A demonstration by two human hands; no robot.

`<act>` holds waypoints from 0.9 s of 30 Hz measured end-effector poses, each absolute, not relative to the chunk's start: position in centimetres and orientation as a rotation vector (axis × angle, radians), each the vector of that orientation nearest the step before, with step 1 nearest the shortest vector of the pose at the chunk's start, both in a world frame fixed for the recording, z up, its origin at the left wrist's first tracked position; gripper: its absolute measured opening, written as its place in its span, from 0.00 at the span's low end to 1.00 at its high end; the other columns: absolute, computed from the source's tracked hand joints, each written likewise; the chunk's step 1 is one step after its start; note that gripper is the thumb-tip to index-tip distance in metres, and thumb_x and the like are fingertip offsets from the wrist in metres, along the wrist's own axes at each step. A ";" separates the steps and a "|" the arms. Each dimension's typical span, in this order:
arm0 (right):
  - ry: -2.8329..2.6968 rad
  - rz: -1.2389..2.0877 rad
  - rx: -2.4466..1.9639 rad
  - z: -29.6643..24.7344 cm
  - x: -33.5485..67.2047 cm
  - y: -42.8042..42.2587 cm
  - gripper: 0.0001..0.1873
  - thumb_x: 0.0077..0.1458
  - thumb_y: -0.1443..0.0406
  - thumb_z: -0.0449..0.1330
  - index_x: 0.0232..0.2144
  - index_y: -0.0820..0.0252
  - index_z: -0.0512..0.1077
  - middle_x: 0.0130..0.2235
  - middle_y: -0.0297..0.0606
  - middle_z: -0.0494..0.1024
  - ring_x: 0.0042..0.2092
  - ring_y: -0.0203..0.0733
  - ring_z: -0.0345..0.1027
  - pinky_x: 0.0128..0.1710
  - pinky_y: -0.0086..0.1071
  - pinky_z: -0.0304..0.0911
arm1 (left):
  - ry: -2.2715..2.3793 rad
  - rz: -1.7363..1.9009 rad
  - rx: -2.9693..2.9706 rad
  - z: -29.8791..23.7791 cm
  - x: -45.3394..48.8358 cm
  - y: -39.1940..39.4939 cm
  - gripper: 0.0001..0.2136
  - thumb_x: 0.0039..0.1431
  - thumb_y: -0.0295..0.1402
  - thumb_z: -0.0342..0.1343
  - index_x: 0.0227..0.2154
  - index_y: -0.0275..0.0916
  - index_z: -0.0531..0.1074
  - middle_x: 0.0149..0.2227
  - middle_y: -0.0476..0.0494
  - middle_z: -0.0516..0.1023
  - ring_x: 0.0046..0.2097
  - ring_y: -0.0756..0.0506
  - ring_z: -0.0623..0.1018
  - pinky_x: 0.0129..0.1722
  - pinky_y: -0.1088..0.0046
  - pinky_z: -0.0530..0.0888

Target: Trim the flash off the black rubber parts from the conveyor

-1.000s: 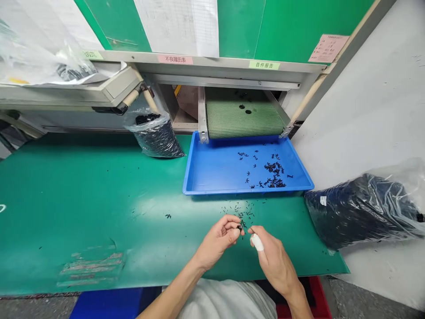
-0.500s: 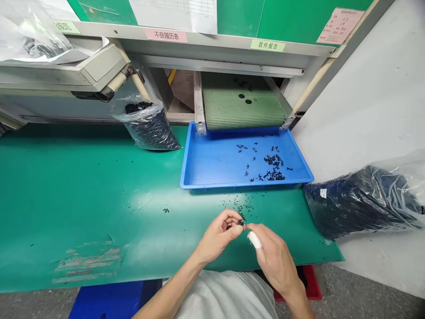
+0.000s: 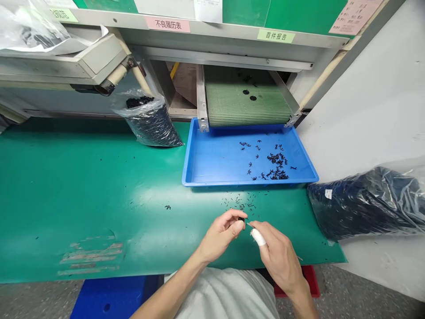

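Note:
My left hand (image 3: 222, 235) pinches a small black plastic part (image 3: 241, 219) between thumb and fingertips; the fingers cover much of it. Close on its right, my right hand (image 3: 277, 252) is closed, with white wrapping (image 3: 258, 237) on the thumb. A thin pale tip shows at its fingertips, but what it belongs to is hidden. A narrow gap separates the two hands. Just beyond them, many tiny black slivers (image 3: 241, 206) lie scattered on the green table mat (image 3: 149, 230).
A blue tray (image 3: 212, 182) with small black branched pieces (image 3: 278, 166) sits below a green conveyor belt (image 3: 245, 110) carrying a few black parts. An upright bag of black pieces (image 3: 154, 126) stands left of the tray. A large dark-filled bag (image 3: 361, 204) lies right.
The right fingertips have drawn slightly away from the black part in my left hand. The left fingers have shifted around the part. The whole view has tilted a little.

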State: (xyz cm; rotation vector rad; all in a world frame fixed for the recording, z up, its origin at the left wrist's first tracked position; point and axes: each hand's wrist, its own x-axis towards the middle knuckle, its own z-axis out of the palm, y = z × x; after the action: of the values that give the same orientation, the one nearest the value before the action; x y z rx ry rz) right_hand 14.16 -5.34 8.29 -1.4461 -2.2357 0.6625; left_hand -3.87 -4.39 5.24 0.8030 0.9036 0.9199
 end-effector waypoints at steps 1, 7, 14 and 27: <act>-2.234 0.659 -1.444 8.3 14.1 -5.3 0.16 0.64 0.68 0.44 0.46 0.55 0.69 0.39 0.38 0.77 0.38 0.40 0.71 0.36 0.33 0.65 | 0.922 0.930 0.794 5.3 -3.9 -4.4 0.18 0.57 0.44 0.57 0.47 0.40 0.68 0.33 0.48 0.69 0.31 0.53 0.64 0.30 0.75 0.61; -2.263 0.595 -1.410 8.4 13.9 -5.2 0.17 0.61 0.71 0.46 0.48 0.57 0.68 0.40 0.38 0.77 0.39 0.40 0.71 0.36 0.33 0.65 | 1.008 0.927 0.893 5.4 -4.4 -4.3 0.13 0.56 0.41 0.59 0.39 0.39 0.72 0.32 0.48 0.67 0.36 0.50 0.65 0.38 0.73 0.63; -2.372 0.581 -1.394 8.4 13.7 -5.1 0.21 0.58 0.75 0.45 0.49 0.57 0.68 0.37 0.37 0.74 0.37 0.41 0.67 0.35 0.34 0.62 | 0.994 0.881 0.960 5.2 -4.8 -4.6 0.14 0.58 0.43 0.56 0.41 0.40 0.74 0.29 0.50 0.65 0.33 0.50 0.62 0.34 0.73 0.60; -2.568 0.216 -1.405 8.3 13.1 -5.3 0.24 0.51 0.78 0.46 0.45 0.57 0.69 0.29 0.35 0.73 0.32 0.40 0.65 0.30 0.33 0.57 | 1.058 0.792 1.445 6.1 -5.8 -4.3 0.12 0.64 0.40 0.47 0.39 0.41 0.72 0.33 0.46 0.70 0.36 0.47 0.68 0.39 0.70 0.65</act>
State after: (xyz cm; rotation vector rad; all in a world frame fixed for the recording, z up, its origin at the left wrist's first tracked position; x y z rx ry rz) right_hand 13.09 -5.25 8.29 -1.4054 -2.5681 0.2162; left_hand -5.75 -4.34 6.14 1.4447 1.0575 0.7921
